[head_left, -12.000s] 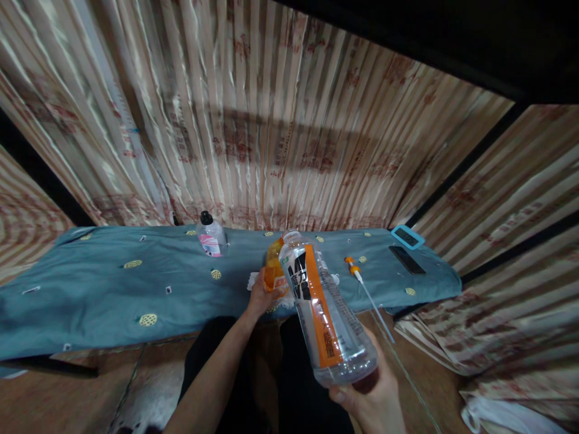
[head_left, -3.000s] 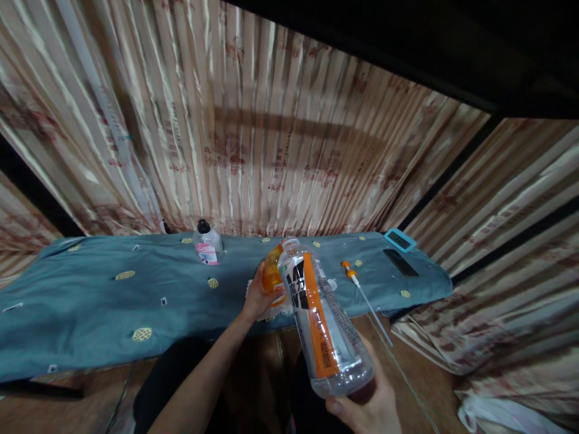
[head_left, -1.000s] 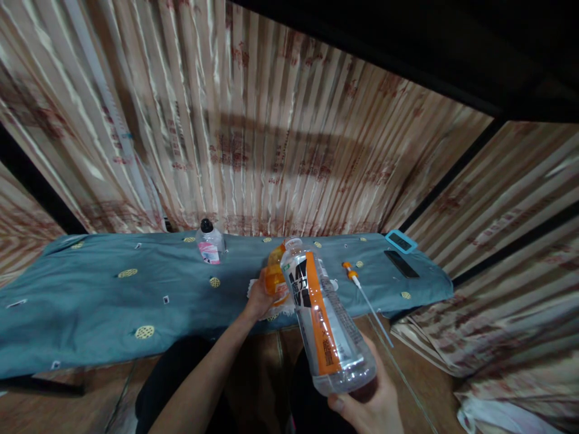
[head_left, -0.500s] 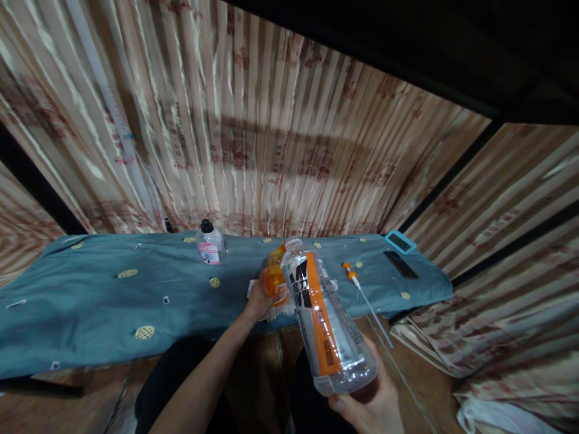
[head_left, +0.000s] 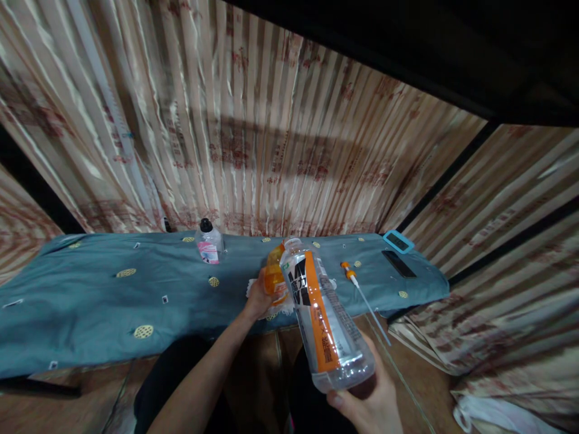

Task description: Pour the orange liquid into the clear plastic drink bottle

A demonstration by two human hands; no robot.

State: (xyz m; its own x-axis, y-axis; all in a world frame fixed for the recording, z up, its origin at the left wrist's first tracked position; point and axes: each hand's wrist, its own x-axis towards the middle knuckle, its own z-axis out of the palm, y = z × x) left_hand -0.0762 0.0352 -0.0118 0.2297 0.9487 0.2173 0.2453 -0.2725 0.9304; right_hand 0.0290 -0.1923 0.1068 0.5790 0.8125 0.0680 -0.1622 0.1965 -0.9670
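at the left of the table (head_left: 81, 301), near the curtain (head_left: 271, 120), a black-capped bottle (head_left: 208, 247) stands upright. in the middle, the left hand (head_left: 259, 299) has its grip closed around an orange bottle (head_left: 273, 274) — white paper (head_left: 251, 287) shows beneath. next comes the clear bottle (head_left: 322, 325), tilted, its neck up by the orange bottle's top; whether they touch, i can't tell. the right hand (head_left: 368, 395) grips it round the base. further right lies a pump (head_left: 350, 274), its tube jutting past the table's front edge — then a phone (head_left: 398, 264) with a blue-framed display (head_left: 398, 242) just behind it.
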